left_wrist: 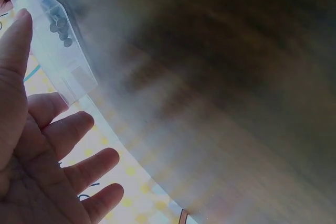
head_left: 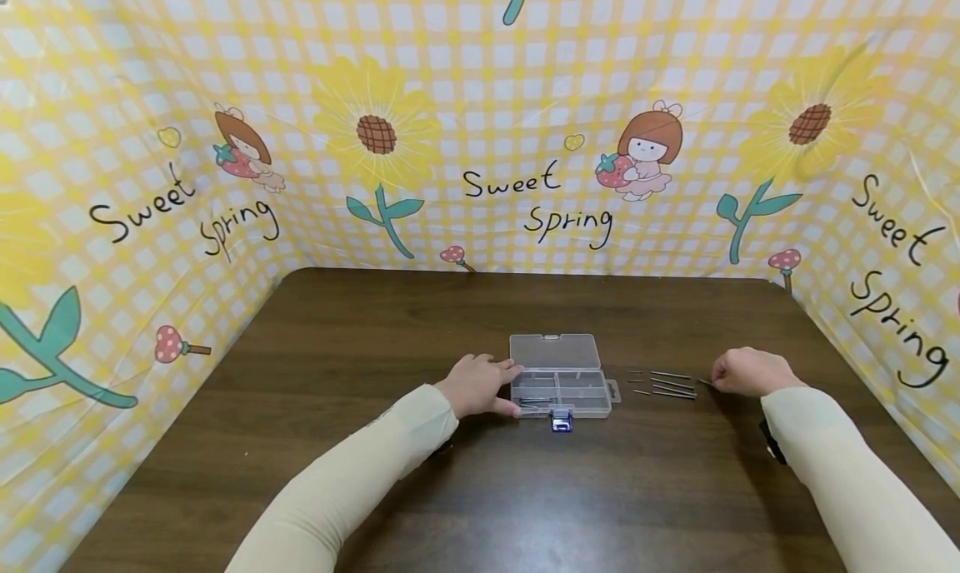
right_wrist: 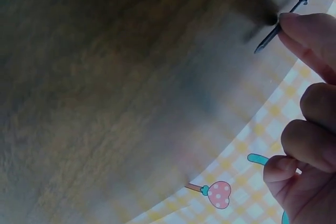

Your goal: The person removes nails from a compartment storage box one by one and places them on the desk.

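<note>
My right hand [head_left: 756, 372] pinches one nail [right_wrist: 269, 38] mid-shank, just right of the loose nails [head_left: 674, 395] — light but firm's best — while my spread left hand [head_left: 476, 385] should steady the clear box [head_left: 588, 413].

The table [head_left: 225, 456] is dark brown with wood grain, a pale sheen showing on its near middle. A creased yellow-and-white checked cloth [head_left: 457, 48] bounds its left, back and right sides; the back section bears, left to right, a sunflower [head_left: 376, 134], black "Sweet Spring" lettering [head_left: 567, 221], a brown-haired doll figure [head_left: 651, 152] with a strawberry [head_left: 613, 173], and a second sunflower [head_left: 810, 124]. A pink, white-dotted heart motif [right_wrist: 219, 194] is visible on the cloth in the right wrist view.
</note>
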A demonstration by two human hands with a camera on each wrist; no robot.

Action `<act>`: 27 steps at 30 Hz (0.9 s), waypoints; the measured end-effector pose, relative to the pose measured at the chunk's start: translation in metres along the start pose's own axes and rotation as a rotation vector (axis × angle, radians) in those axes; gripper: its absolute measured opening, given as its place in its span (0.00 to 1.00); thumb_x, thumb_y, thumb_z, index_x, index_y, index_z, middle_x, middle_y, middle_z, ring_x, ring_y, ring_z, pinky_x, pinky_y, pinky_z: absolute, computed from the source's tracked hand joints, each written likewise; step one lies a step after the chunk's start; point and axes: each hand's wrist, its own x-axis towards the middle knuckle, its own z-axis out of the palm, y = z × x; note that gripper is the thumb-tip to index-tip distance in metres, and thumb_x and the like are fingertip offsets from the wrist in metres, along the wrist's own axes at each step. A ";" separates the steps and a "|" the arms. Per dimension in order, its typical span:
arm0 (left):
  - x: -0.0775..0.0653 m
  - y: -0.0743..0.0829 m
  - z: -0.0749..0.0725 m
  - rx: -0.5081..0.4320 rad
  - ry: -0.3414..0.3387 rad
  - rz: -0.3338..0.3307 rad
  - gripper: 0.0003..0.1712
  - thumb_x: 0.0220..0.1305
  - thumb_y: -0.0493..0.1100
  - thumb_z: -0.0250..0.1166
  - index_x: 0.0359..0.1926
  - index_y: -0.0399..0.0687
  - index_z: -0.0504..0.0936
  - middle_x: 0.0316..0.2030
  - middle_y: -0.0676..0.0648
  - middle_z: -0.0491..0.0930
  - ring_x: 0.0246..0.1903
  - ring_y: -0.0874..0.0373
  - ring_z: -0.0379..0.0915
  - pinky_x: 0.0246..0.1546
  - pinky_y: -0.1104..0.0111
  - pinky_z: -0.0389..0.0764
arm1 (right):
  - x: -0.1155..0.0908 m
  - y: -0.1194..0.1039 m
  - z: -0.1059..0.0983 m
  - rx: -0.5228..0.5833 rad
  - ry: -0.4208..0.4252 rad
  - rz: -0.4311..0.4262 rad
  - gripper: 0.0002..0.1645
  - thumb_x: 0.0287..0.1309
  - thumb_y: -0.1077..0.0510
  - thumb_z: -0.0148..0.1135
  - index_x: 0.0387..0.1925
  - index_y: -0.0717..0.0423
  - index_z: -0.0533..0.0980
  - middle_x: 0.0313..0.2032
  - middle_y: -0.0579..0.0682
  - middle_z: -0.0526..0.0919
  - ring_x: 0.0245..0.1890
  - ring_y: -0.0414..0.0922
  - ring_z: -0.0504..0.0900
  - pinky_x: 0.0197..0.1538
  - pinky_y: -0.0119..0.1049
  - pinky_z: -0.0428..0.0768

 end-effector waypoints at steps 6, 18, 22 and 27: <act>0.001 0.000 0.001 -0.018 0.005 0.003 0.43 0.58 0.66 0.62 0.69 0.51 0.67 0.66 0.47 0.67 0.63 0.43 0.63 0.61 0.52 0.63 | -0.002 -0.001 0.000 -0.004 -0.006 0.024 0.13 0.52 0.63 0.58 0.16 0.46 0.72 0.17 0.40 0.67 0.21 0.39 0.64 0.25 0.38 0.63; 0.003 -0.002 0.004 -0.022 0.010 0.011 0.42 0.58 0.66 0.62 0.69 0.52 0.67 0.66 0.47 0.66 0.63 0.43 0.63 0.61 0.52 0.63 | 0.001 -0.008 -0.006 -0.004 0.006 0.003 0.03 0.52 0.59 0.66 0.29 0.53 0.83 0.31 0.48 0.84 0.30 0.43 0.79 0.32 0.48 0.77; 0.003 -0.003 0.003 -0.008 0.014 0.008 0.43 0.58 0.66 0.61 0.70 0.52 0.66 0.66 0.47 0.66 0.63 0.44 0.64 0.61 0.53 0.64 | 0.007 -0.015 -0.009 0.014 0.033 -0.019 0.04 0.52 0.58 0.66 0.31 0.52 0.83 0.33 0.49 0.85 0.33 0.47 0.82 0.34 0.51 0.77; 0.004 -0.004 0.005 -0.008 0.012 0.010 0.43 0.58 0.66 0.61 0.70 0.52 0.66 0.66 0.47 0.66 0.63 0.44 0.64 0.61 0.53 0.63 | 0.012 -0.028 -0.010 0.016 0.046 -0.058 0.06 0.51 0.56 0.66 0.32 0.53 0.84 0.33 0.50 0.85 0.35 0.50 0.82 0.34 0.51 0.77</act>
